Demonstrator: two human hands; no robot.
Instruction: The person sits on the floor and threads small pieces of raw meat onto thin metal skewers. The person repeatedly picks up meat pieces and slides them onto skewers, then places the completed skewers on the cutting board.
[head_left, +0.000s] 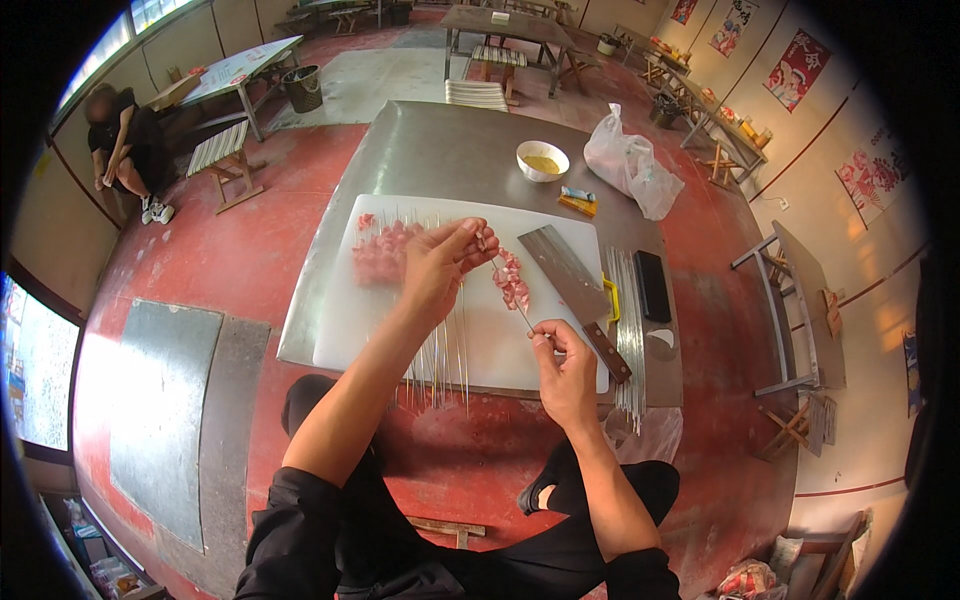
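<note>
My right hand pinches the lower part of a thin metal skewer, which slants up and to the left over a white cutting board. Small chunks of raw meat are threaded along its middle. At the skewer's upper end, the thumb and fingers of my left hand are closed around it; a bit of meat seems to be between them, partly hidden. Behind my left hand lies a row of loaded meat skewers, their bare metal ends reaching past the board's near edge. A cleaver with a wooden handle rests on the board's right side.
Right of the board are a bundle of bare metal skewers, a black phone and a yellow handle. Farther back on the metal table stand a white bowl and a plastic bag. A person sits far left.
</note>
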